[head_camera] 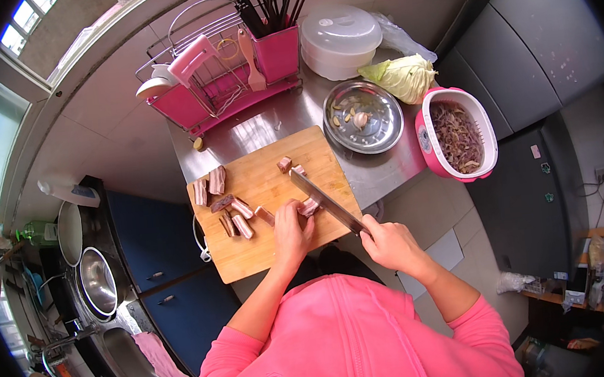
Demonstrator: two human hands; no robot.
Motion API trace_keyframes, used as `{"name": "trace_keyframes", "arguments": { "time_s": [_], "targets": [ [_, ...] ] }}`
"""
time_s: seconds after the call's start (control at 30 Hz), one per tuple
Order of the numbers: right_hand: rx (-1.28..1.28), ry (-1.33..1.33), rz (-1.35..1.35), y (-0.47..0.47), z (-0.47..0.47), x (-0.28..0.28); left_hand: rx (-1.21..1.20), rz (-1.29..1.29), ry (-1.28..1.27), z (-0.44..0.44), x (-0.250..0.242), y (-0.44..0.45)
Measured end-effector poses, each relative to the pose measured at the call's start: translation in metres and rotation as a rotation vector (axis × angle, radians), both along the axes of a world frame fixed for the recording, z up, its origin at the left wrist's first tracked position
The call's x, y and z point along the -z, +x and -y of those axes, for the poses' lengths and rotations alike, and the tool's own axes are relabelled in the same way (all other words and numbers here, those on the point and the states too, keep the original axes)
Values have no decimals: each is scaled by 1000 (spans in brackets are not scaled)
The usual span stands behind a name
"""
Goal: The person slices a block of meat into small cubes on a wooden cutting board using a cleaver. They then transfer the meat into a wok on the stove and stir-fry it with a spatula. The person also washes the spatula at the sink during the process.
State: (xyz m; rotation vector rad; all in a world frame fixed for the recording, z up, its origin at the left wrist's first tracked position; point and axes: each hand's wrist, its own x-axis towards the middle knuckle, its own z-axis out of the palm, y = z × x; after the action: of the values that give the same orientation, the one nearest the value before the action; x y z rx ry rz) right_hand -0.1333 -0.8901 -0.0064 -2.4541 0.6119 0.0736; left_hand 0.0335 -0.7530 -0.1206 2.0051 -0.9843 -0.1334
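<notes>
My right hand (394, 242) grips the handle of a kitchen knife (330, 202), its broad blade pointing up and left across a wooden cutting board (266, 154). With its fingers, my left hand (290, 231) holds a piece of streaky pork (310, 207) against the board, right beside the blade. Two small cut chunks of pork (284, 163) lie near the blade's tip, one partly behind it. On the board's left half rest several thicker strips of pork (218, 180). Another strip (264, 216) lies just left of my left fingers.
Behind the board, a steel plate (366, 142) holds garlic. Right of it stand a cabbage (405, 80) and a pink basket (428, 148) of shredded purplish vegetable. A pink dish rack (176, 105) with chopsticks (270, 11) and a lidded white container (340, 39) line the wall. A sink (134, 359) is at left.
</notes>
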Motion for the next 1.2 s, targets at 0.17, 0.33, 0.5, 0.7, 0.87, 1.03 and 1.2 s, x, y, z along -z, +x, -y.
{"name": "trace_keyframes", "arguments": {
  "time_s": [0.17, 0.33, 0.5, 0.7, 0.87, 1.03, 1.2],
  "targets": [
    [-37, -3, -30, -1, -2, -1, -13, -2, -11, 2, -2, 0],
    [-33, -28, -34, -4, -1, -4, -8, 22, -9, 2, -6, 0],
    [-81, -62, -80, -10, 2, -9, -25, 27, 10, 3, -10, -2],
    [-91, -21, -270, -4, 7, -21, -6, 29, 17, 2, -14, -2],
    [-150, -40, -150, 41, 7, 10, -25, 18, 18, 2, -13, -6],
    [-134, -55, -41, 53, 9, 34, -81, 26, 22, 2, -12, -11],
    [-116, -42, 42, 47, 9, 16, -102, -25, 45, -1, -14, -17]
  ]
}}
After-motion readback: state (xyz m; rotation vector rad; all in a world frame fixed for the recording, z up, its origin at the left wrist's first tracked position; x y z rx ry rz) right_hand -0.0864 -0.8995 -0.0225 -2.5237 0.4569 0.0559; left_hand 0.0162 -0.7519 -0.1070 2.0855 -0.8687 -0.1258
